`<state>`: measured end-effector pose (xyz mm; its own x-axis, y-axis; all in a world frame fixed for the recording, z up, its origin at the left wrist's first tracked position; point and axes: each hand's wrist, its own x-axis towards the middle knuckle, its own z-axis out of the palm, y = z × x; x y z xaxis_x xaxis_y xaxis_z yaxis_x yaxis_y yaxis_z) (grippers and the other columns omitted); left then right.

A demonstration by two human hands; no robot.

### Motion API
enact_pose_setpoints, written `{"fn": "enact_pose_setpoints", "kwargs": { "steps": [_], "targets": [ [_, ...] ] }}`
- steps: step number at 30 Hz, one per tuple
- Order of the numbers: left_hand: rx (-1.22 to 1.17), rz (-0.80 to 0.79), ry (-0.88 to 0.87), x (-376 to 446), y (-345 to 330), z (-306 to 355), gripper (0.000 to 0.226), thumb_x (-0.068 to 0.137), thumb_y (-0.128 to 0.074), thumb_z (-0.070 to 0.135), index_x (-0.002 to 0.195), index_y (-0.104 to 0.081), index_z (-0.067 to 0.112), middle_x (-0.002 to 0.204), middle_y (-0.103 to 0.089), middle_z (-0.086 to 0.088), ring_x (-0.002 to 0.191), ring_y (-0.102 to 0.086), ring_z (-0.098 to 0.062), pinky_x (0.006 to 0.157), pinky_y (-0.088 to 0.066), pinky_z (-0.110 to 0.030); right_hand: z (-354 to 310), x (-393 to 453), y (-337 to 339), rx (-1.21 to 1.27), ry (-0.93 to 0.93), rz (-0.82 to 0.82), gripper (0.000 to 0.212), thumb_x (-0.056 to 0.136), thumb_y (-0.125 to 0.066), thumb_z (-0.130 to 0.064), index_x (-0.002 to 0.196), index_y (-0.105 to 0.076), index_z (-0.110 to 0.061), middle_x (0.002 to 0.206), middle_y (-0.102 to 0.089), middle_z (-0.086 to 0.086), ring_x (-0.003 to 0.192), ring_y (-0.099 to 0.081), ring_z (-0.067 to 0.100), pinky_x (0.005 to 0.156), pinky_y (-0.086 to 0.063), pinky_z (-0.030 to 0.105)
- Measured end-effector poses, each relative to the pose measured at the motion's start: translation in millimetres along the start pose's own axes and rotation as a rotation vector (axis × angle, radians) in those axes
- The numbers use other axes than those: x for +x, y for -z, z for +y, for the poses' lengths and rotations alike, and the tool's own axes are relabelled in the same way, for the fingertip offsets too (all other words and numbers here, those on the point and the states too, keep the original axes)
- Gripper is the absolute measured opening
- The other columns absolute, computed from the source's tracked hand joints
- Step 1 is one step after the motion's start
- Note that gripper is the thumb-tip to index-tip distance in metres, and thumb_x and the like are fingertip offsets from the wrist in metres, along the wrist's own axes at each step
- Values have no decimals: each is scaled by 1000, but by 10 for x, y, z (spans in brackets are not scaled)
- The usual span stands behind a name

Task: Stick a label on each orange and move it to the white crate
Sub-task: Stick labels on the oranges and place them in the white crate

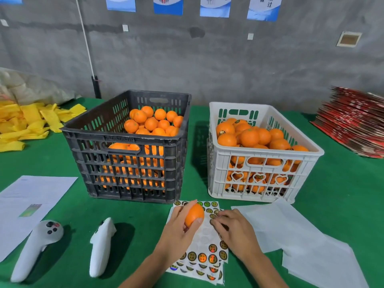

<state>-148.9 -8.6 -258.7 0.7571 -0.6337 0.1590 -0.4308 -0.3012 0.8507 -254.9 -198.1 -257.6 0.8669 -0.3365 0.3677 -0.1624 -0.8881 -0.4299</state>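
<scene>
Left hand (180, 229) grips one orange (194, 215) with curled fingers, holding it just above the sticker sheet (204, 240) near the front of the green table (342, 194). Right hand (233, 231) rests on the same sheet with fingertips bent down on a label; whether they pinch it, I cannot tell. Two crates stand behind: one black crate (128, 173) at left and one white crate (264, 179) at right, both holding many oranges, too many to count because the walls hide most. Two white controllers (102, 246) lie at left, beside one printed paper (31, 202). White sheets (291, 235) lie at right. Yellow pieces (27, 121) and red stacked cartons (353, 121) are cut off by the edges.
</scene>
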Motion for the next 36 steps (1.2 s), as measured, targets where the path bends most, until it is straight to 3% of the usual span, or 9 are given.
{"fn": "enact_pose_setpoints", "kwargs": {
  "steps": [2, 6, 8, 13, 18, 22, 28, 32, 36],
  "targets": [
    [3, 1, -6, -10, -3, -9, 49, 96, -45, 75, 141, -25, 73, 138, -36, 29, 98, -61, 5, 74, -47, -6, 9, 41, -2, 8, 9, 20, 17, 95, -69, -38, 97, -82, -27, 107, -71, -12, 96, -59, 16, 81, -51, 32],
    [-12, 16, -16, -7, 8, -8, 49, 94, -45, 76, 140, -26, 74, 136, -36, 32, 103, -60, 6, 78, -46, -6, 28, 73, -25, -31, 36, -88, 62, 84, -55, -77, 116, -77, -29, 115, -65, -16, 104, -55, 10, 89, -47, 29],
    [-12, 18, -21, -9, 10, -7, 50, 95, -46, 76, 141, -27, 73, 136, -36, 33, 103, -60, 6, 79, -47, -7, 23, 64, -30, -51, 74, -91, 69, 85, -47, -81, 115, -78, -27, 113, -65, -16, 102, -56, 10, 87, -48, 29],
    [7, 27, -23, -19, -3, -17, 49, 97, -48, 73, 142, -28, 71, 133, -36, 38, 104, -57, 11, 81, -46, -10, -40, 20, -68, 26, 105, -54, 44, 93, -59, -59, 107, -81, -23, 105, -64, -16, 96, -54, 9, 80, -51, 29],
    [22, 33, -22, -6, -14, -23, 50, 95, -45, 77, 142, -27, 71, 132, -34, 41, 104, -56, 13, 78, -45, -10, -110, 3, -83, 400, -154, -18, 8, 91, -75, -35, 90, -83, -31, 96, -62, -25, 107, -53, 1, 87, -40, 11],
    [35, 23, -5, 3, -12, -25, 51, 95, -45, 77, 142, -26, 72, 131, -34, 41, 101, -58, 13, 71, -46, -10, -117, 27, -67, 489, -254, -26, 11, 91, -75, -20, 86, -81, -28, 94, -66, -22, 103, -56, 0, 86, -42, 12],
    [28, 22, 16, 2, -12, -22, 50, 95, -44, 76, 141, -26, 72, 130, -35, 41, 96, -60, 12, 67, -47, -4, -94, 48, -75, 285, -218, -61, 16, 100, -60, -18, 91, -72, -21, 96, -62, -12, 98, -56, 6, 88, -45, 23],
    [-14, 21, 18, 3, 7, -32, 53, 92, -46, 78, 141, -28, 72, 132, -36, 40, 102, -57, 16, 68, -50, -6, -211, 142, 60, 321, -332, 183, 25, 103, -54, -19, 80, -61, -25, 87, -59, -8, 80, -59, 6, 69, -44, 16],
    [-199, 45, 10, -11, 50, 81, 46, 96, -61, 60, 137, -41, 70, 134, -45, 34, 114, -57, 11, 84, -49, -8, -632, 136, 74, 226, -132, 256, 14, 104, -51, -25, 96, -62, -24, 101, -56, -15, 94, -54, 1, 77, -45, 18]
  ]
}}
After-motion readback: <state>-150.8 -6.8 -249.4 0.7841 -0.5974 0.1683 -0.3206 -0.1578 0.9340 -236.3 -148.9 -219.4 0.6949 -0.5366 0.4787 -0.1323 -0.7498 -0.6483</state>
